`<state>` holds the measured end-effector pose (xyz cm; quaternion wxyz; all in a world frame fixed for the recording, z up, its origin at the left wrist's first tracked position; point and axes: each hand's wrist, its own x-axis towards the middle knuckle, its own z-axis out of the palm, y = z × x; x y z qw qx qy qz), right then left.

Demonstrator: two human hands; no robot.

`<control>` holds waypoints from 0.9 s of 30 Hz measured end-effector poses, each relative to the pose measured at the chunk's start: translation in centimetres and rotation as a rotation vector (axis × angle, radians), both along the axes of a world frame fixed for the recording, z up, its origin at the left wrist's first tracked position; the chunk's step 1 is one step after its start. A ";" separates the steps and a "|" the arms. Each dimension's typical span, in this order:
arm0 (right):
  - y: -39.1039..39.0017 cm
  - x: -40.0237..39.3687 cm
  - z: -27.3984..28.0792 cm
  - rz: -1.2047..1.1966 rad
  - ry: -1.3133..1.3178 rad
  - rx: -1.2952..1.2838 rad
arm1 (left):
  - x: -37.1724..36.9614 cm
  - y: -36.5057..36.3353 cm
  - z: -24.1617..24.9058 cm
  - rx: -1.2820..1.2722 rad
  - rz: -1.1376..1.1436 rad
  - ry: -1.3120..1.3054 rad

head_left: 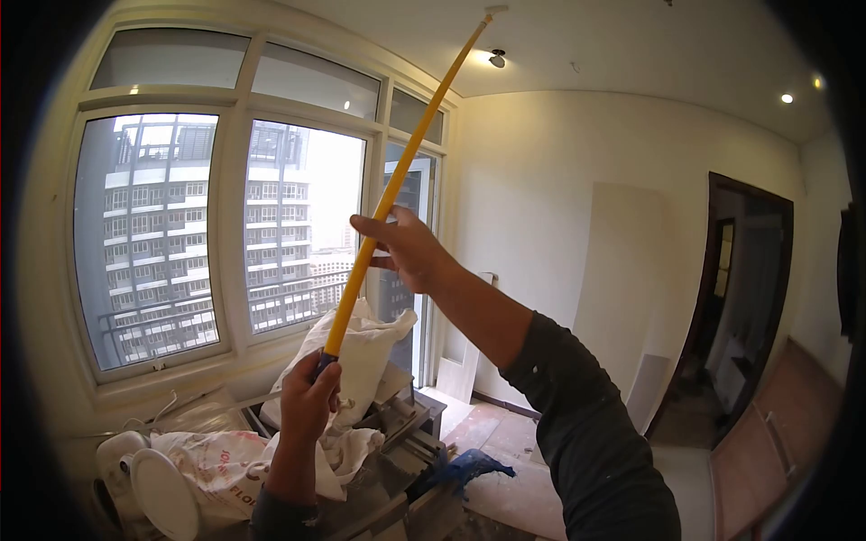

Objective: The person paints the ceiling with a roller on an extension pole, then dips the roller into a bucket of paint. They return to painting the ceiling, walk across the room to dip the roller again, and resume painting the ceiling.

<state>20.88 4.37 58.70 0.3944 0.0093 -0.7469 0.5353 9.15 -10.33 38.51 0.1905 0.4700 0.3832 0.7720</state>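
A long yellow pole (414,144) slants up across the view, from low centre-left to the ceiling. At its far top a small whitish head (496,8) appears against the ceiling, too small to make out. My left hand (308,397) is closed round the pole's dark blue lower end (326,362). Farther up, my right hand (410,250) grips the pole, with the thumb across it and the fingers partly behind. Below and beyond my left hand lies a bunched white sack (370,338).
Windows (149,239) line the left wall. Underneath are a printed white sack (212,460), a round white lid (165,496) and stacked materials. A blue plastic bag (474,466) lies at lower centre. A ceiling lamp (497,59) hangs near the pole's top. At right are a dark-framed doorway (708,307) and leaning boards (753,469).
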 end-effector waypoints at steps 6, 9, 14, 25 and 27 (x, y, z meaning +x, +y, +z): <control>-10.9 -2.2 -2.1 0.040 -0.053 0.037 | -2.6 -10.4 -3.1 0.043 0.026 -0.025; -16.1 -3.4 -3.1 0.072 -0.075 0.057 | -3.5 -15.7 -4.4 0.079 0.082 -0.021; -24.2 -4.9 -4.5 0.068 -0.134 0.181 | -5.3 -24.1 -6.5 0.073 0.155 0.001; -36.0 -5.6 -7.7 0.088 -0.224 0.432 | -6.2 -35.2 -11.8 0.131 0.202 -0.160; -37.1 -5.5 -8.2 0.117 -0.251 0.470 | -6.7 -36.3 -13.1 0.154 0.201 -0.175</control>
